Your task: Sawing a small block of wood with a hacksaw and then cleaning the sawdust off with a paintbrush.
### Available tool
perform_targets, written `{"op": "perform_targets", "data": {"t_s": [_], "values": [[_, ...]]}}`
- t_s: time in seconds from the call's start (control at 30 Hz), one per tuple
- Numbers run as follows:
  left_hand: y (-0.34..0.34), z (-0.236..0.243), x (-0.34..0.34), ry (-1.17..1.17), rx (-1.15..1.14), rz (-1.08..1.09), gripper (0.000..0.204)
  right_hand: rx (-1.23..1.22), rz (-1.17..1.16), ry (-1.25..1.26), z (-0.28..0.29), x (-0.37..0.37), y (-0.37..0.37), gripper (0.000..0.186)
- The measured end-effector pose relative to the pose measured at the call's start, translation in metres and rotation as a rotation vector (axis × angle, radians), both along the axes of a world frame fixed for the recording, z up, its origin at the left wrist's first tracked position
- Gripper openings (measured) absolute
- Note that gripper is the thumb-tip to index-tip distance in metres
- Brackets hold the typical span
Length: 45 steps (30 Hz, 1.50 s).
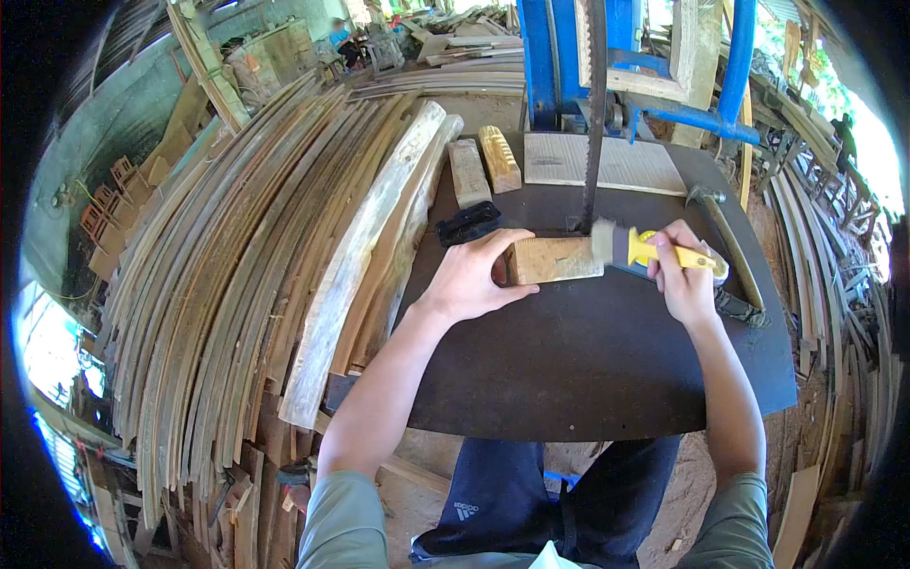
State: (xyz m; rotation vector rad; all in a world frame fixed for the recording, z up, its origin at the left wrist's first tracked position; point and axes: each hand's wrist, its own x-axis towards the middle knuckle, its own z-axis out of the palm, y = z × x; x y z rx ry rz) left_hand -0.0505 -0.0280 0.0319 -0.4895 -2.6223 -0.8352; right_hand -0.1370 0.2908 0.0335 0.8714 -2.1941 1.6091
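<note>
My left hand (474, 275) grips the left end of a short wooden block (561, 260), thumb on the near side and fingers at the far side. The block lies on the dark saw table (559, 370), just in front of the upright bandsaw blade (594, 114). In my right hand (684, 275) is a yellow-handled paintbrush (643, 248), pointing left. Its pale bristles are at the right end of the block; whether they press on it I cannot tell. A yellow round thing, perhaps a tape measure (722, 267), is partly hidden behind my right hand.
A hammer (735, 242) lies along the table's right side. Farther back are two small wood pieces (468, 173), a black object (468, 224) and a flat pale board (602, 163). The blue saw frame (542, 66) rises behind. Long stacked planks (218, 256) crowd the left.
</note>
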Motion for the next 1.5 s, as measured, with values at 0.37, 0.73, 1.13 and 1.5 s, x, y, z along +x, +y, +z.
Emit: {"op": "perform_targets", "data": {"t_s": [0.37, 0.73, 1.13, 1.5], "values": [[0.005, 0.000, 0.000, -0.046, 0.014, 0.012, 0.071, 0.073, 0.162, -0.306, 0.008, -0.005, 0.015, 0.022], [0.001, -0.006, -0.006, -0.004, 0.053, 0.048, 0.070, 0.030, 0.002, 0.091, -0.007, -0.016, -0.002, 0.024], [0.002, -0.012, -0.007, -0.026, 0.016, 0.065, 0.074, 0.264, -0.024, 0.243, -0.003, -0.003, 0.008, 0.014], [0.004, -0.015, -0.010, -0.040, 0.044, 0.053, 0.076, 0.080, 0.036, 0.318, -0.003, -0.006, 0.004, 0.012]]}}
